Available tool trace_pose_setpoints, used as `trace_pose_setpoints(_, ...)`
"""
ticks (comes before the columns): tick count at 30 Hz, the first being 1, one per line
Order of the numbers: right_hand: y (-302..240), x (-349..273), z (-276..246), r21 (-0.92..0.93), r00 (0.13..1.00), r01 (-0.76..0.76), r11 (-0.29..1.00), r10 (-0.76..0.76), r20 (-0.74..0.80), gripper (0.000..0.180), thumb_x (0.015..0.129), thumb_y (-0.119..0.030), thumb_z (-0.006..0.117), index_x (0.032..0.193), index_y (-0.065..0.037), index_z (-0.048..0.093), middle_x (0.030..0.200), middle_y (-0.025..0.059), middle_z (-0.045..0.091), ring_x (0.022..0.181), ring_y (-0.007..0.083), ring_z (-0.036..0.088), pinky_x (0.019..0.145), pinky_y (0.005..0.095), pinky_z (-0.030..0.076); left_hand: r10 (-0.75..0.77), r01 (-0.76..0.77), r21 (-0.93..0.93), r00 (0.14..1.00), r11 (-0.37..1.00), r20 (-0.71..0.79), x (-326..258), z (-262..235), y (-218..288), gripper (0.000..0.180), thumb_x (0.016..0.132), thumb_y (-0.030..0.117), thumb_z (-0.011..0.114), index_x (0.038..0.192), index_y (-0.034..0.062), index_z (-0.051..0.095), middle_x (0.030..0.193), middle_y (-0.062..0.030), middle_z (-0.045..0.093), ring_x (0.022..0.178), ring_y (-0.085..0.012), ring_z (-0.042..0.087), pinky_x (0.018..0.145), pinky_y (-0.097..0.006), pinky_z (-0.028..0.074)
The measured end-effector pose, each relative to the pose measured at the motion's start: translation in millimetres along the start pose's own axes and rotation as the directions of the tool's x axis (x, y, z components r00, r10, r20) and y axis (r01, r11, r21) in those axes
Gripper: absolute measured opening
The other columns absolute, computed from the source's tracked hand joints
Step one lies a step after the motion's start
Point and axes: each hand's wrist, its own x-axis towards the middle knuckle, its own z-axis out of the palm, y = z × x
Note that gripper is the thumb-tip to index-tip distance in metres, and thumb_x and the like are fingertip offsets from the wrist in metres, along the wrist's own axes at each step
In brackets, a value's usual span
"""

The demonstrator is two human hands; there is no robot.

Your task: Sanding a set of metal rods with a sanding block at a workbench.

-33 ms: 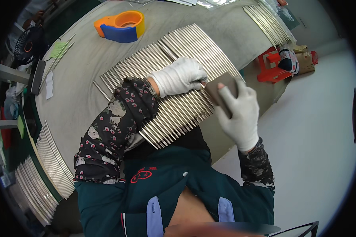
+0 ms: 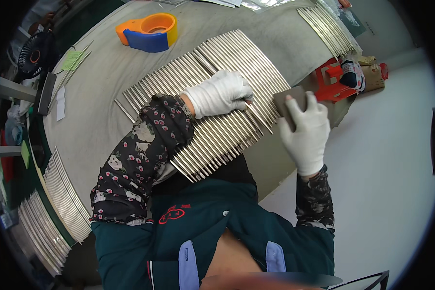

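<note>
A broad row of slim silver metal rods [image 2: 179,77] lies side by side on the table in front of me. My left hand [image 2: 221,93], in a white glove with bare fingertips, is closed on one metal rod [image 2: 260,117] over the middle of the row. That rod slants to the lower right, its end sticking out of the fist. My right hand [image 2: 305,133], gloved the same way, grips a grey-brown block [image 2: 287,104], like a sanding block, beside the row's right edge. The block is apart from the held rod's tip.
An orange and blue tape dispenser [image 2: 151,33] stands beyond the rods on the grey table [image 2: 92,125]. More rods [image 2: 326,31] lie at the far right, and other bundles [image 2: 65,195] at the left. A red stool [image 2: 331,82] stands beyond the right edge; a black fan [image 2: 34,55] is far left.
My right hand has moved to the right with the block, uncovering the end of the held rod. The left hand stays in place.
</note>
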Motion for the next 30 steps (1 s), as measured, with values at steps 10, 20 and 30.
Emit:
trace_pose_setpoints(10, -3, 2, -9, -0.094, 0.990, -0.108, 0.990, 0.098, -0.106, 0.044, 0.067, -0.022, 0.073, 0.110, -0.012, 0.065, 0.125, 0.0228, 0.050, 0.098, 0.0364, 0.055, 0.079, 0.0432, 0.050, -0.019, 0.020, -0.034, 1.000, 0.999, 0.014, -1, 1, 2, 0.017, 0.082, 0.023, 0.067, 0.086, 0.0066, 0.067, 0.083, -0.0092, 0.064, 0.082, -0.0285, 0.062, 0.076, -0.040, 0.049)
trace_pose_setpoints(20, -29, -14, -12, 0.122, 0.994, 0.102, 0.987, -0.104, 0.012, 0.048, 0.067, -0.021, 0.073, 0.113, -0.015, 0.062, 0.126, 0.0239, 0.049, 0.096, 0.0364, 0.054, 0.081, 0.0439, 0.047, -0.019, 0.019, -0.030, 1.000, 0.999, 0.015, 0, -1, 1, 0.017, 0.082, 0.021, 0.067, 0.085, 0.0051, 0.066, 0.083, -0.0094, 0.064, 0.080, -0.0282, 0.062, 0.076, -0.039, 0.050)
trace_pose_setpoints(30, -24, -9, -3, 0.035, 0.996, 0.071, 0.997, -0.073, 0.053, 0.054, 0.065, -0.024, 0.074, 0.116, -0.018, 0.060, 0.125, 0.0222, 0.049, 0.098, 0.0347, 0.054, 0.078, 0.0431, 0.047, -0.001, 0.001, 0.001, 1.000, 1.000, -0.006, 4, 0, 3, 0.017, 0.084, 0.023, 0.065, 0.080, 0.0066, 0.065, 0.078, -0.0078, 0.063, 0.076, -0.0264, 0.062, 0.073, -0.038, 0.050)
